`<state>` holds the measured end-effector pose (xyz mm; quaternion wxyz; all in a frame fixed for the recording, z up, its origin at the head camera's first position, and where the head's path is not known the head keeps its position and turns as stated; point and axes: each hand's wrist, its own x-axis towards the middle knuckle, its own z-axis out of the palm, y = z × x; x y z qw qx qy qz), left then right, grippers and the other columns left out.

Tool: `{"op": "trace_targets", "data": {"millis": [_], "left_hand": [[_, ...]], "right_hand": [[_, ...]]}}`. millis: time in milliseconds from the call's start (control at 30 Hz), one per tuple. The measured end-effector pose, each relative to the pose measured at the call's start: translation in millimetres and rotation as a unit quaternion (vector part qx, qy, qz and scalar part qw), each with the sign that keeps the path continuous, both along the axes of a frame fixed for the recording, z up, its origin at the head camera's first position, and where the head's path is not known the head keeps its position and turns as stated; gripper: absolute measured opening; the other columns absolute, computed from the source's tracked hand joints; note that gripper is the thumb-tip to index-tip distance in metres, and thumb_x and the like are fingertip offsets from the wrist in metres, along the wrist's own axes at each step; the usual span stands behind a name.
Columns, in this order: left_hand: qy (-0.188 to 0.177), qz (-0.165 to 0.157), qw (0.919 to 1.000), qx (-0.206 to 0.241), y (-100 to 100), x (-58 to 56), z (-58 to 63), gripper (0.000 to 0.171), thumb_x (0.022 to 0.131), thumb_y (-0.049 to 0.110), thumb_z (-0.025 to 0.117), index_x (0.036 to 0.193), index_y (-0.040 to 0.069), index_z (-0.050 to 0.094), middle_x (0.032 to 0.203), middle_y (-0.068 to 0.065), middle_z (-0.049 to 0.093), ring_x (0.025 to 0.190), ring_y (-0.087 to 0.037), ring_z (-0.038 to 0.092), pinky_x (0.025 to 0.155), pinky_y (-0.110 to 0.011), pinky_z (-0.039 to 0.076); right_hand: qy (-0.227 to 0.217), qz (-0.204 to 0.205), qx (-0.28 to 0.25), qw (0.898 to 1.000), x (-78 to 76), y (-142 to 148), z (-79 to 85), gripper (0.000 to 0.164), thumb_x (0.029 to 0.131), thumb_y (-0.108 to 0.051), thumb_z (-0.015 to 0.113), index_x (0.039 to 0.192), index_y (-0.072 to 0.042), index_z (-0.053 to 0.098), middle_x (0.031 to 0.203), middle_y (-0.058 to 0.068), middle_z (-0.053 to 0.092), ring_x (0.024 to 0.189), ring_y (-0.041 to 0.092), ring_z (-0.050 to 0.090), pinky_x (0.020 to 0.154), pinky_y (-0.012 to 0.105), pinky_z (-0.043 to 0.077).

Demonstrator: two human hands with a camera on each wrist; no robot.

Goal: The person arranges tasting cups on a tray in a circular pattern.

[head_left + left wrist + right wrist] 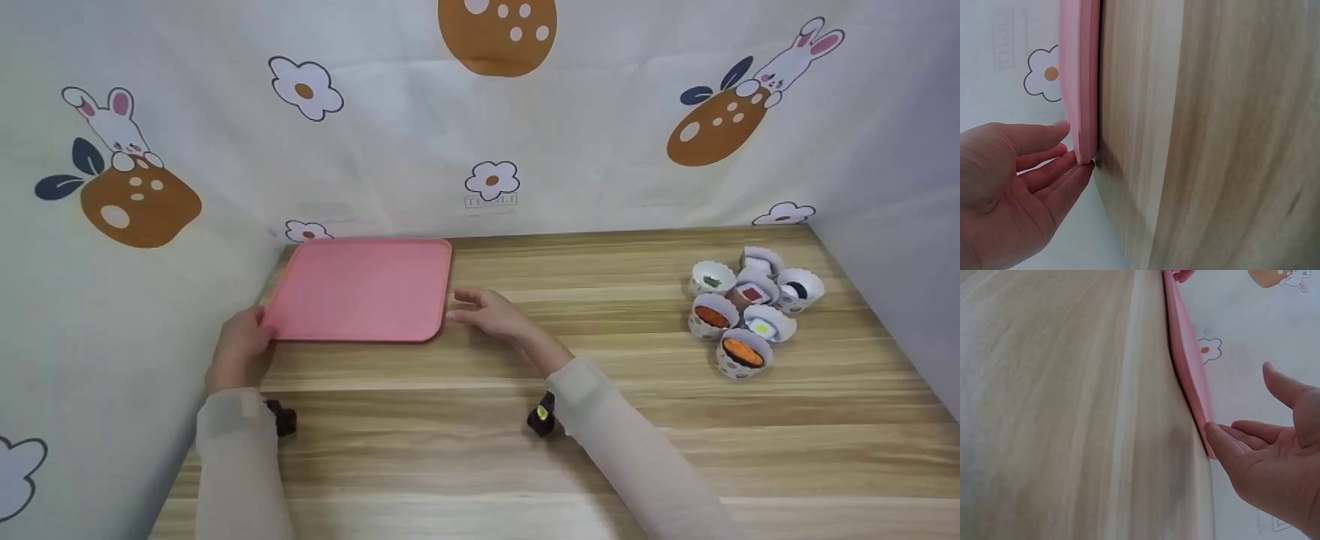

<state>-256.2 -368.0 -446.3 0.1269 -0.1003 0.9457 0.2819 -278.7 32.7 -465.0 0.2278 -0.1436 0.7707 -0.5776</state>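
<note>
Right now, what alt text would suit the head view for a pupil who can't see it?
A pink tray lies on a wood-grain table, the left hand touching its near left corner and the right hand beside its right edge. Further right, seven paper cups hold small food-like pieces.

Left wrist view: pink tray [1080, 73] cut off at top. Head view: wall lettering [475, 202] illegibly small.
</note>
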Motion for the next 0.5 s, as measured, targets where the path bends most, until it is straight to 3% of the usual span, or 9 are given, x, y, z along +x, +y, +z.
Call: {"op": "trace_targets", "data": {"millis": [267, 500], "left_hand": [[-0.022, 0.036, 0.999, 0.012, 1.7, 0.5, 3.2, 0.053, 0.099, -0.001, 0.039, 0.149, -0.014, 0.027, 0.151, -0.037, 0.033, 0.143, -0.049, 0.033, 0.119, -0.056, 0.032], [-0.018, 0.027, 0.9993, 0.02, -1.1, -0.5, 1.3, 0.054, 0.097, -0.003, 0.044, 0.148, -0.014, 0.031, 0.149, -0.036, 0.037, 0.141, -0.049, 0.034, 0.119, -0.057, 0.032]], "right_hand": [[0.04, 0.011, 0.028, 0.999, -3.3, -11.7, -9.0, 0.057, 0.098, -0.011, 0.062, 0.147, 0.008, 0.04, 0.153, 0.023, 0.044, 0.143, 0.032, 0.044, 0.12, 0.04, 0.037], [0.1, 0.007, 0.117, 0.988, -4.4, -16.1, -9.5, 0.064, 0.094, -0.013, 0.068, 0.148, 0.005, 0.041, 0.153, 0.02, 0.045, 0.144, 0.03, 0.041, 0.122, 0.039, 0.033]]}}
